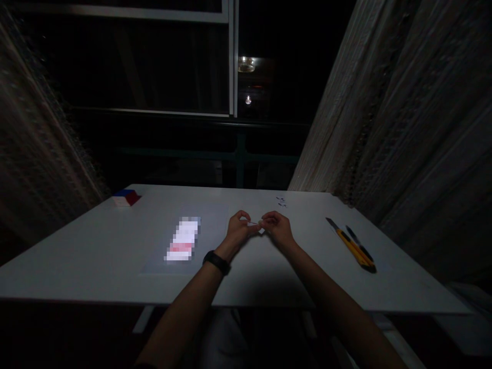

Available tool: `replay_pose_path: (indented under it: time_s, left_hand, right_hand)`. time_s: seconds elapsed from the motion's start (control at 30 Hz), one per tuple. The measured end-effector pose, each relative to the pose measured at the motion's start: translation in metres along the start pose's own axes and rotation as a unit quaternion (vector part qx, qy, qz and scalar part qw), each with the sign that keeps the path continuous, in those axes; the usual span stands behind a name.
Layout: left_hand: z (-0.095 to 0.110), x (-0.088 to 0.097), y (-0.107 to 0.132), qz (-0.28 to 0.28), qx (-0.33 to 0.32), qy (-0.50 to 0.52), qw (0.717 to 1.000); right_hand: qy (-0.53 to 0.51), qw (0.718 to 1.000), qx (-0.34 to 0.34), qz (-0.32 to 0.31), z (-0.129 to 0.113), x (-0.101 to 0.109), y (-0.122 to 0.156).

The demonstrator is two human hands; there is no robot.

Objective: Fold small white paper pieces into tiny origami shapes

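Above the middle of the white table [246, 287], my left hand [238, 230] and my right hand [280, 229] meet at the fingertips. Both are closed in a pinch on a small piece of white paper [262, 230], which shows between them. Much of the paper is covered by my fingers, and the dim light hides its finer shape. A black band [216, 262] is around my left wrist. Beyond my right hand lie several small bits with dark marks [282, 202].
A lit phone [183, 240], its screen blurred out, lies on a pale sheet [154, 264] at left. Behind it sits a coloured cube [126, 198]. At right, a yellow utility knife [351, 247] lies beside a dark pen [359, 242]. Curtains [346, 102] flank a dark window.
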State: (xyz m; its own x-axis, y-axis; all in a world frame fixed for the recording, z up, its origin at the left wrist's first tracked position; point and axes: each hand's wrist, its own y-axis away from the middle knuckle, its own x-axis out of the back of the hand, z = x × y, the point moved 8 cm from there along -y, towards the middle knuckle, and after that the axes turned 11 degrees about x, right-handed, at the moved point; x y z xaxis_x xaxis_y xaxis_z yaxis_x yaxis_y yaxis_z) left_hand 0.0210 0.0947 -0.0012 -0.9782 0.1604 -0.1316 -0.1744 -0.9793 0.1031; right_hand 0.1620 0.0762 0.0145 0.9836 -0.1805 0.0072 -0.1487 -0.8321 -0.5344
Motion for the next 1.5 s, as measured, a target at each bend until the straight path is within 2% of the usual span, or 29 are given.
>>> replay_pose_path:
  time_s: [0.13,0.27,0.43,0.63,0.77,0.87,1.07,1.37,1.5]
  left_hand:
    - [0.0,-0.005,0.0,-0.017,-0.004,-0.023,1.0]
    - [-0.002,-0.012,0.002,-0.06,0.019,0.015,0.998]
    - [-0.004,-0.012,0.0,-0.066,0.027,0.023,0.997]
    - [-0.002,-0.007,-0.003,-0.018,-0.036,-0.138,0.99]
    - [-0.005,-0.009,-0.003,-0.038,-0.036,-0.203,0.978]
    - [-0.004,-0.009,-0.003,-0.042,-0.039,-0.215,0.975]
    - [-0.008,-0.003,-0.007,-0.012,-0.03,-0.196,0.98]
    - [-0.006,-0.011,-0.006,-0.061,-0.079,-0.247,0.964]
    - [-0.007,-0.01,-0.007,-0.048,-0.071,-0.248,0.965]
  right_hand:
    - [-0.005,1.0,-0.007,0.01,0.003,0.002,-0.001]
    - [0.009,0.999,-0.005,0.037,0.005,0.01,-0.004]
    - [0.037,0.997,0.019,0.059,-0.003,0.017,-0.006]
    - [0.082,0.996,0.038,-0.007,-0.014,0.004,-0.001]
    - [0.11,0.992,0.046,-0.047,-0.015,-0.002,0.001]
    - [0.109,0.991,0.049,-0.065,-0.017,-0.006,0.002]
    - [0.118,0.99,0.057,-0.056,-0.023,-0.007,0.004]
    - [0.096,0.991,0.048,-0.077,-0.014,-0.006,0.001]
    - [0.096,0.991,0.056,-0.071,-0.015,-0.006,0.001]
